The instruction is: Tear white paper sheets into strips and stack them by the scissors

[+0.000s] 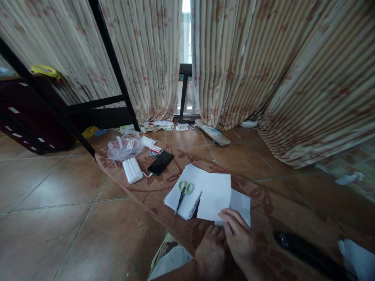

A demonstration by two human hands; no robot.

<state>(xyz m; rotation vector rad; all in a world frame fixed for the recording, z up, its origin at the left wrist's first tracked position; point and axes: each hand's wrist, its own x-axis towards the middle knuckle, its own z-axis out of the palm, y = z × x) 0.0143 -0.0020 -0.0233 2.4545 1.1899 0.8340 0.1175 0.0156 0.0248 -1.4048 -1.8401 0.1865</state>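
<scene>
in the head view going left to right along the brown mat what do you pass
plastic bag → white power bank → black phone → green-handled scissors → white paper sheet under the right hand → black remote

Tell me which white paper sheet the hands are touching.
The hands, left hand and right hand, touch the loose white paper sheet nearest the person; the white paper stack to its left only carries the green-handled scissors.
</scene>
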